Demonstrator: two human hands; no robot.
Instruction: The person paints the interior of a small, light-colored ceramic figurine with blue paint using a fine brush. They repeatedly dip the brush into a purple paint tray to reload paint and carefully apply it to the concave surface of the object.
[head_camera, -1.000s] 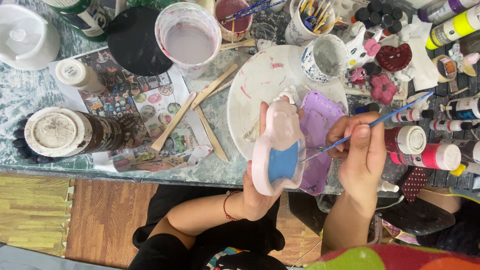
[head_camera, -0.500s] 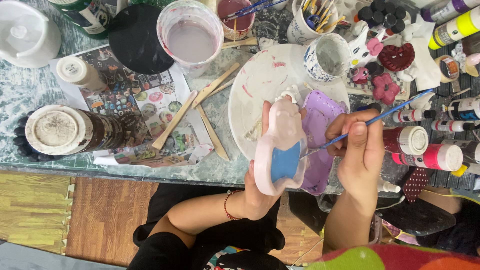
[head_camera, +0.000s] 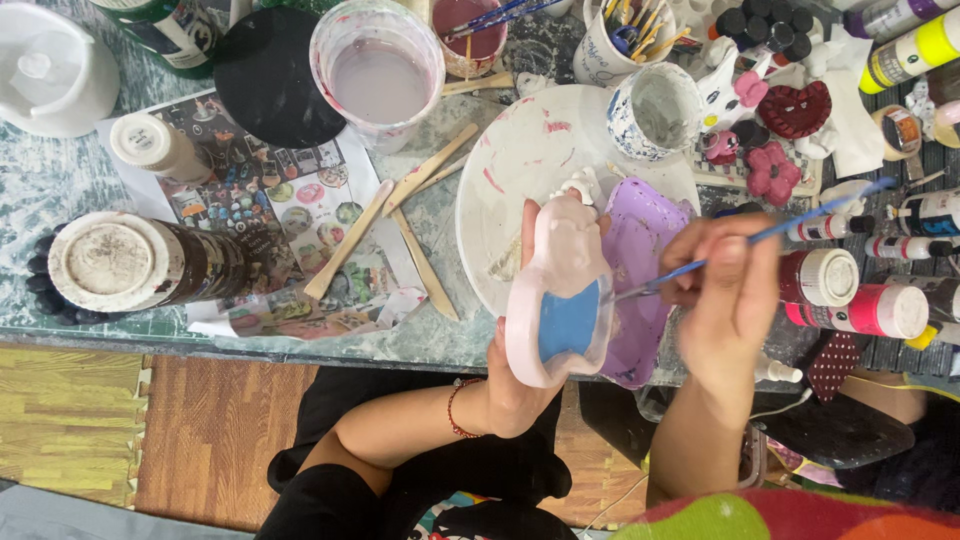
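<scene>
My left hand holds a pale pink plaster figure from below, over the table's front edge. A blue painted patch covers the figure's lower part. My right hand grips a thin blue-handled paintbrush, and its tip touches the right rim of the blue patch. Behind the figure lies a purple tray-shaped piece, partly on a white paint-smeared plate.
Several wooden sticks lie on printed paper left of the plate. A cup of cloudy pinkish water, a black lid, a dark jar on its side, paint bottles and small painted figures crowd the table.
The brush tip has shifted slightly along the blue patch's right edge. The left hand and figure stay almost still.
</scene>
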